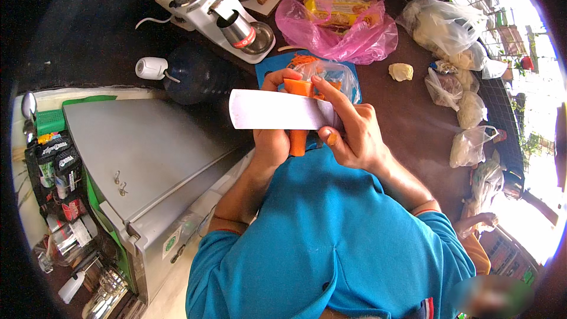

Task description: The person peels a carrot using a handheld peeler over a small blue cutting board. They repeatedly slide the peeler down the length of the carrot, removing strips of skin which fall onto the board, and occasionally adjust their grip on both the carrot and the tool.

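Upright in my left hand [273, 146] is a peeled carrot [299, 87], its fingers closed round it from the left. My right hand [361, 133] grips the right end of a broad, bright blade [271, 110], which looks like a cleaver. The blade lies crosswise in front of the carrot and hides its middle and part of my left hand. A bit of orange carrot sticks to my right thumb. Beyond my hands, shredded carrot [304, 59] and a clear plastic bag [338, 74] rest on a blue board [267, 66].
A pink plastic bag [289, 20] holding a yellow packet lies behind the board. A white coffee grinder [204, 1] stands back left, a grey refrigerator [142, 147] at left. Several knotted clear bags [471, 109] line the right edge near a wire mesh. A pale lump [401, 71] sits on the brown table.
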### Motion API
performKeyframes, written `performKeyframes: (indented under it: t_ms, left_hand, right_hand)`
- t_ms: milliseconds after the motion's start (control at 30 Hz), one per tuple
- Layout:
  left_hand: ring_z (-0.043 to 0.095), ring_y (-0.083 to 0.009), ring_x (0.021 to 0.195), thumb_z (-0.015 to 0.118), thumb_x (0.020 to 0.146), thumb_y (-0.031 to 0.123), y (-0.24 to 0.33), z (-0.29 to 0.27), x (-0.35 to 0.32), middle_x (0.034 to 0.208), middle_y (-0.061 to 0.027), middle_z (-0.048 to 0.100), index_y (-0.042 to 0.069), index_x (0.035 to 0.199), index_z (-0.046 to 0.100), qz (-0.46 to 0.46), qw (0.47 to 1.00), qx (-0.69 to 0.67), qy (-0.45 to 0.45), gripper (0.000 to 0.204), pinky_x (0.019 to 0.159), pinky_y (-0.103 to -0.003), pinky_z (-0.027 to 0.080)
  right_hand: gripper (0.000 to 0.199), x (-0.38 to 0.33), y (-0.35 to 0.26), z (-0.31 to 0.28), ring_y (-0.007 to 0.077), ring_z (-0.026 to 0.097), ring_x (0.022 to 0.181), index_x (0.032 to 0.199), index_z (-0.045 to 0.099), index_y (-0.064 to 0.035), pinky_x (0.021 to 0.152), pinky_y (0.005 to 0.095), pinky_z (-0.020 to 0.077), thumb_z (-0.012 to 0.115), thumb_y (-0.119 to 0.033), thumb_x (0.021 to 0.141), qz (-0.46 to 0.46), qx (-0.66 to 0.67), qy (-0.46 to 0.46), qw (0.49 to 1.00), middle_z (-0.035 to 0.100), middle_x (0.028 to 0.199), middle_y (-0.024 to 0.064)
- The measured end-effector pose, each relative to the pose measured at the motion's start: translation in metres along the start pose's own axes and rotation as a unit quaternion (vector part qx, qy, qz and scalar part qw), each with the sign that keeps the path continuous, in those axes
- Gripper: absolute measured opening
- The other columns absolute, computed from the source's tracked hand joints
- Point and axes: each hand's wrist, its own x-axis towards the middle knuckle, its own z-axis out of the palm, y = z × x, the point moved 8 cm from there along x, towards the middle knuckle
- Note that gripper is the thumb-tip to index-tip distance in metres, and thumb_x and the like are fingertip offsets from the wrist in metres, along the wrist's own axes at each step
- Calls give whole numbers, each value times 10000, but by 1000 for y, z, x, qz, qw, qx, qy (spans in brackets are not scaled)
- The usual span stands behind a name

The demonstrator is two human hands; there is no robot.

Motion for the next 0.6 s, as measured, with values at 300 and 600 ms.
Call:
performKeyframes:
  t_ms: [300, 600]
  left_hand:
    - [536, -101, 964, 398, 1026, 281, 10, 9, 0, 1103, -55, 503, 19, 1211, 444, -14, 999, -29, 6, 324, 853, -250, 457]
    - [527, -122, 1006, 408, 1018, 258, 12, 11, 1, 1166, -71, 458, 1, 1193, 438, -8, 999, -22, 26, 312, 877, -266, 455]
  right_hand:
    - [704, 2, -11, -6, 383, 630, 587, 1431, 362, -50, 565, 463, 500, 613, -392, 869, -14, 3, 6, 1000, 596, 610, 173]
    - [671, 5, -10, -9, 376, 633, 576, 1404, 393, -46, 569, 455, 506, 623, -367, 862, -6, -17, 11, 1000, 600, 603, 164]
